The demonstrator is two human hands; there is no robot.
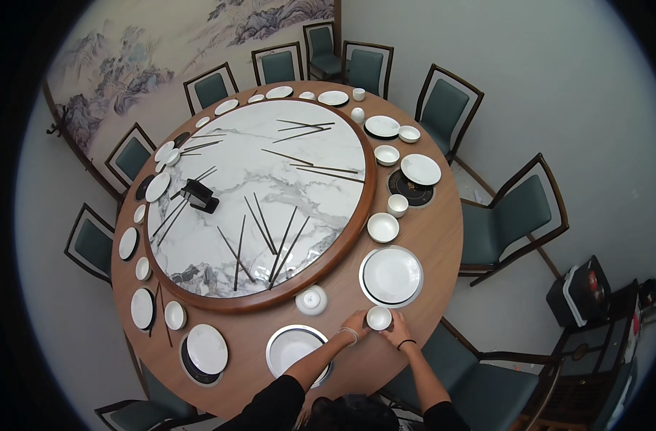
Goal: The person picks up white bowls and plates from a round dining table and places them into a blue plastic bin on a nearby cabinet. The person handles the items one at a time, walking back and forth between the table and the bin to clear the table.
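Presently, small white cup: between the two hands, near the edge of the round wooden table. Let this cup be the dial's centre, with 12 o'clock to the top of the view. If its base touches the wood, I cannot tell.
Left hand: its fingers are closed on the cup from the 9 o'clock side.
Right hand: closed on the cup from the 3 o'clock side; such a two-sided hold probably serves to keep it level.
White plate: just beside, at 12 o'clock, lying on a wider charger, which perhaps marks the seat's place.
White bowl: beyond that plate, also at 12 o'clock, probably set inward to leave the front free.
Upturned bowl: between 9 and 10 o'clock, foot ring upward, maybe to protect its inside.
Second plate: at 8 o'clock, partly hidden by the left forearm.
Marble turntable: toward 11 o'clock, bearing loose chopsticks, perhaps because many seats can reach there.
Green-padded armchair: near 2 o'clock, facing the table.
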